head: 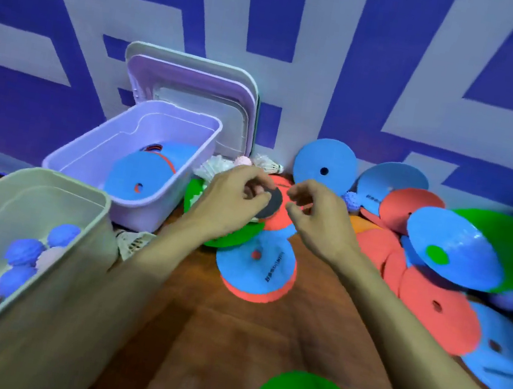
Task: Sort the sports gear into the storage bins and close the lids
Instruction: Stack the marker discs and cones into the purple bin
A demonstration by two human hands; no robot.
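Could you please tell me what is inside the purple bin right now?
The purple bin holds blue discs, with red edges showing between them. Anything beneath the discs is covered.

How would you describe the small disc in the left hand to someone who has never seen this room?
Find the open lilac bin by the blue and white wall; just right of it, flat cones lie heaped on the wooden floor. Over that heap the left hand pinches a small round disc. It alone is dark grey; the cones around it are blue, red or green.
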